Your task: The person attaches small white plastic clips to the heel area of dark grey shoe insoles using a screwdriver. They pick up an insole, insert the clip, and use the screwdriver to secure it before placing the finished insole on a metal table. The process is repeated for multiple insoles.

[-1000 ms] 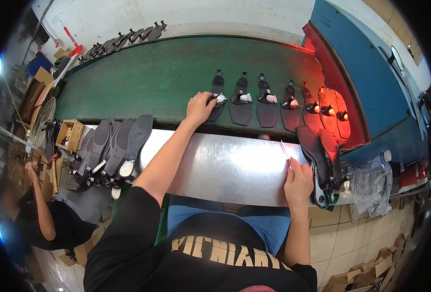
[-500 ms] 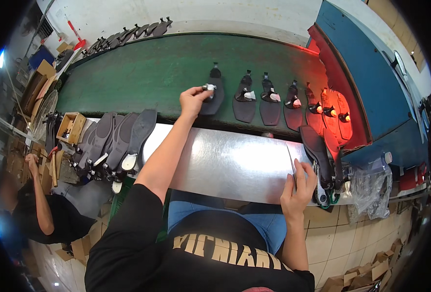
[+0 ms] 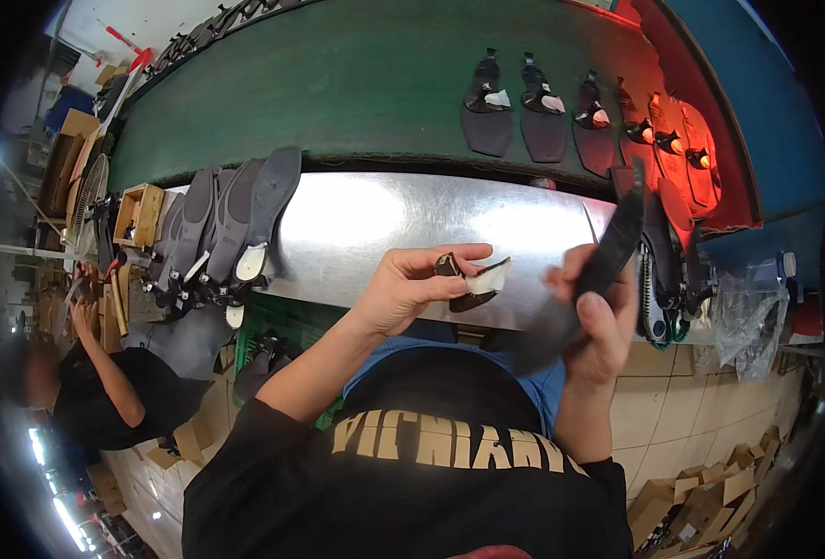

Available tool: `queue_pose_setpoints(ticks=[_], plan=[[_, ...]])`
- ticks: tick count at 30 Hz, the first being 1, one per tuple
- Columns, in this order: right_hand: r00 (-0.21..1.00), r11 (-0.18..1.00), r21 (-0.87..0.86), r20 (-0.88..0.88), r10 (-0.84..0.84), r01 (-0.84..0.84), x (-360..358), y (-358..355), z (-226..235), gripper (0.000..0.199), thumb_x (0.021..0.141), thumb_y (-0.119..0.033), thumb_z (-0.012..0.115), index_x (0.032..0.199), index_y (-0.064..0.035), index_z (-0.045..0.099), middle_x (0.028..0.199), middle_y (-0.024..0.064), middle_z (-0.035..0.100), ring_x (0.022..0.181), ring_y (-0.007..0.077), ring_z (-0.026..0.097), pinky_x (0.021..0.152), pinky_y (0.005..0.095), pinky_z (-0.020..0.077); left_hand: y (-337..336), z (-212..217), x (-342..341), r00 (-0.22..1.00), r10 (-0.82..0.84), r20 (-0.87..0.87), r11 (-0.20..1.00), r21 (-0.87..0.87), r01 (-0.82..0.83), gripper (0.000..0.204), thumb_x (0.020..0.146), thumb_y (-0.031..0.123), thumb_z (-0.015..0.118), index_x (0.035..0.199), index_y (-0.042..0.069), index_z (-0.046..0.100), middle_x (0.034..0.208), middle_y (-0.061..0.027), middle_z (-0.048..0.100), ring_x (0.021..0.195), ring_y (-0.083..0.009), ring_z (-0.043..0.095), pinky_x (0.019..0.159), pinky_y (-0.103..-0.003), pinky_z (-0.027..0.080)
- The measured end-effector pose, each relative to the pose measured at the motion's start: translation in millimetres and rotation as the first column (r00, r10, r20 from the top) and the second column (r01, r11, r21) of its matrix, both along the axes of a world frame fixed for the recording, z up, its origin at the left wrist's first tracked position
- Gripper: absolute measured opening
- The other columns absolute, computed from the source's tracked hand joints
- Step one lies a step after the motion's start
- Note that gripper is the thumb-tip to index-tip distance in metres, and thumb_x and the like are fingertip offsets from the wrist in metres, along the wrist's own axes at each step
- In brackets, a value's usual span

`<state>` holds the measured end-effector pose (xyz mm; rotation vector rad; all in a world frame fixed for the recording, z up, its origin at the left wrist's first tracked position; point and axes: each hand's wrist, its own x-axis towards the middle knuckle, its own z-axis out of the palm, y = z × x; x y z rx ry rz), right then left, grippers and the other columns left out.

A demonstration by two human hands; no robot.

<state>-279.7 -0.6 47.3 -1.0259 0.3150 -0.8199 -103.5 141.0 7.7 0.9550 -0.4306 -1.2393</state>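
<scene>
My left hand [image 3: 412,287] pinches a small black sandal strap [image 3: 473,300] with a white lining piece on it, held above the near edge of the metal table. To its right, my right hand [image 3: 603,321] grips a dark sandal sole [image 3: 611,244], tilted and smeared by motion at its lower end. The strap and the sole are apart. A thin pointed tool [image 3: 589,222] lies on the table beyond my right hand.
On the green conveyor belt [image 3: 366,93], several soles with straps [image 3: 487,126] run toward a red-lit blue machine [image 3: 729,112]. Stacked soles [image 3: 273,200] lie left on the metal table [image 3: 338,270]; others and a plastic bag [image 3: 748,321] are at right. A co-worker [image 3: 105,391] sits at left.
The nearest sole has left the belt and is now in my right hand. My left hand has come back over the table with the strap. The view has tilted down.
</scene>
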Motion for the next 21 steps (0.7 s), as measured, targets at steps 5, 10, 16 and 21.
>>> queue_pose_setpoints(ticks=[5,10,16,21], plan=[[0.986,0.962,-0.264,-0.161,0.030,-0.072,-12.3,0.2,-10.3,0.040,0.073,0.002,0.068,0.099,-0.0088,0.039,0.098,0.0081,0.050,0.078,0.0107,0.047,0.074,0.0236,0.0393,4.5,7.4,-11.8,0.994,0.080,-0.077,0.991,0.110,-0.071,0.027,0.083,-0.004,0.063,0.110,-0.001,0.065,0.123,-0.0191,0.060,0.105,-0.0250,0.064,0.081,-0.035,0.058],[0.970,0.995,-0.037,-0.228,0.078,-0.089,-11.9,19.2,-27.5,0.036,0.079,-0.004,0.074,0.094,-0.0077,0.042,0.091,0.0016,0.051,0.078,0.0075,0.047,0.073,0.0201,0.0388,5.9,-2.5,-19.8,0.994,0.095,-0.048,0.989,0.121,-0.089,0.030,0.084,-0.001,0.063,0.114,0.003,0.064,0.115,-0.0153,0.064,0.098,-0.0188,0.065,0.073,-0.029,0.059],[0.942,0.992,-0.045,-0.321,0.100,-0.120,-10.3,26.4,-29.8,0.032,0.080,-0.004,0.073,0.092,-0.0063,0.044,0.085,0.0014,0.055,0.076,0.0065,0.052,0.070,0.0217,0.0425,8.7,-3.0,-21.9,0.994,0.111,-0.016,0.979,0.171,-0.106,0.027,0.088,0.012,0.057,0.111,0.000,0.064,0.114,-0.0180,0.064,0.099,-0.0206,0.064,0.078,-0.032,0.057],[0.917,0.979,-0.162,-0.396,0.047,-0.120,-16.9,29.4,-40.8,0.038,0.076,-0.003,0.075,0.108,-0.0005,0.054,0.088,0.0042,0.060,0.080,0.0086,0.057,0.075,0.0230,0.0449,10.2,-11.1,-20.5,0.992,0.113,0.053,0.986,0.116,-0.118,0.034,0.085,0.019,0.052,0.100,-0.009,0.066,0.110,-0.0206,0.066,0.101,-0.0271,0.062,0.092,-0.040,0.049]])
